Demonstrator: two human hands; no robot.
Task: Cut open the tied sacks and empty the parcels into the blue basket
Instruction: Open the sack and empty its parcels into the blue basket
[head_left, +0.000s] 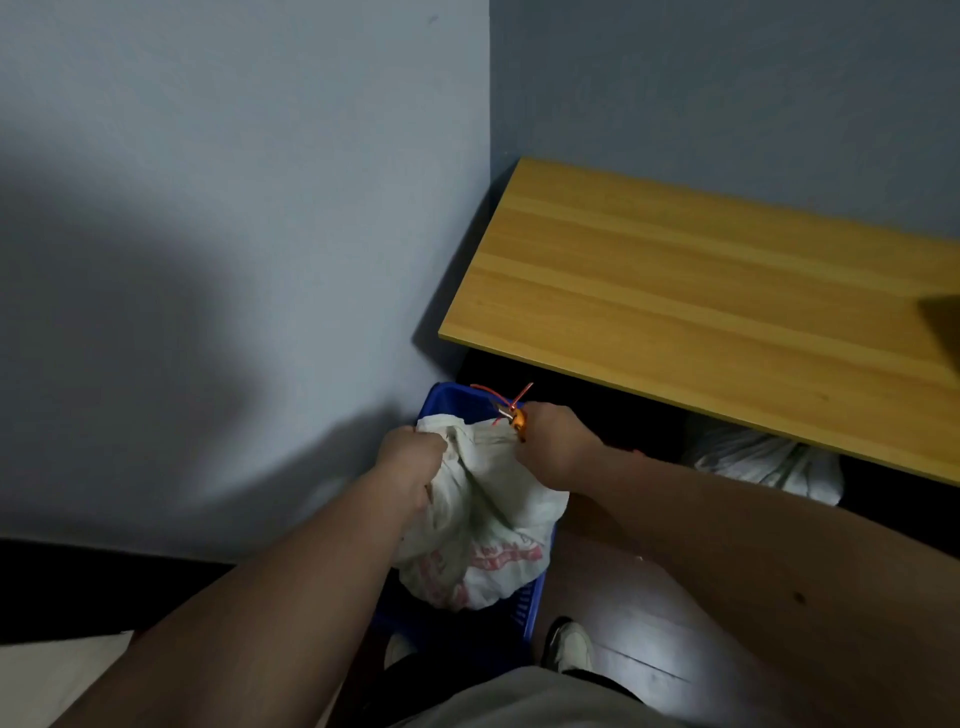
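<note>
Beside the wooden table (727, 291), the blue basket (524, 608) sits with the sack (488, 519) in it; our left hand (410, 457) grips its mouth, our right hand (550, 441) clenches an orange cutter (518, 418) there.

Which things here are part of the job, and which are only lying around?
Job: sack, blue basket, cutter, red tie, left hand, right hand, second sack under the table.
Lying about: wooden table, shoes.
</note>
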